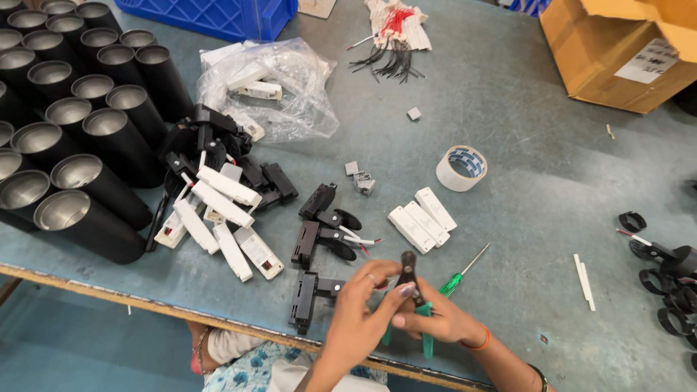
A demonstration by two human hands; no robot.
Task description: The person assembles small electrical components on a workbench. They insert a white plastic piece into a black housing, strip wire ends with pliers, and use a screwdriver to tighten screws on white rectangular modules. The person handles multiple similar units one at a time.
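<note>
The right hand (443,319) grips the green-handled pliers (410,290), fingers wrapped round the handles; the left hand (363,305) pinches at the plier tips, fingers pressed together on something too small to make out. Both sit at the table's (523,145) near edge.

Just beyond the pliers lie a green screwdriver (457,276), black adapters (319,232) and three white drivers (421,218); further left, a heap of drivers and black parts (218,189), apparently waiting. How much is finished cannot be told.

Left of the pliers, black tubes (72,131) stand open. Beyond them, a clear bag (283,87) holds white drivers. A blue crate (218,14) and a cardboard box (617,51) show no contents.
</note>
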